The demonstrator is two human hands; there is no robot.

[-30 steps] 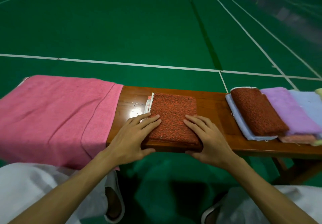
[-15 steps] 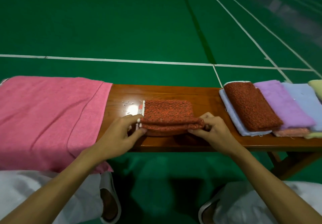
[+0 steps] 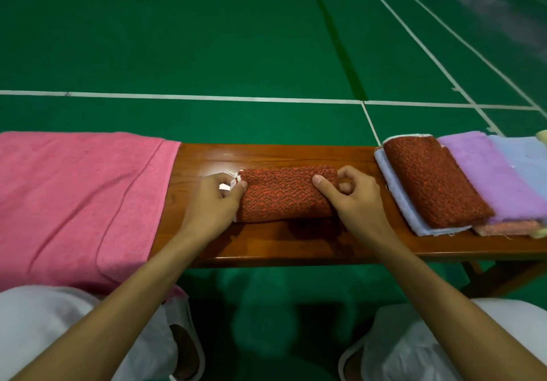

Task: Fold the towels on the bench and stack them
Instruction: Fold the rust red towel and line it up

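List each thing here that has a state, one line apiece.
red towel, folded, held at both ends at the middle of the bench.
left hand, pinches the red towel's left end.
right hand, grips its right end.
pink towel, unfolded, spread over the bench's left end.
second red towel, folded, lying on a pale blue towel.
purple towel, folded, beside the second red towel.

Bare wood on the bench (image 3: pixel 266 241) lies open at the centre of the frame: a thin strip behind the rust-red towel (image 3: pixel 284 200) and a wider one along the near edge. The pink towel (image 3: pixel 74 197) blocks the left side. The overlapping folded towels (image 3: pixel 438 185) block the right, seemingly running past the frame edge. Only a slim gap separates them from the right hand (image 3: pixel 358 203).
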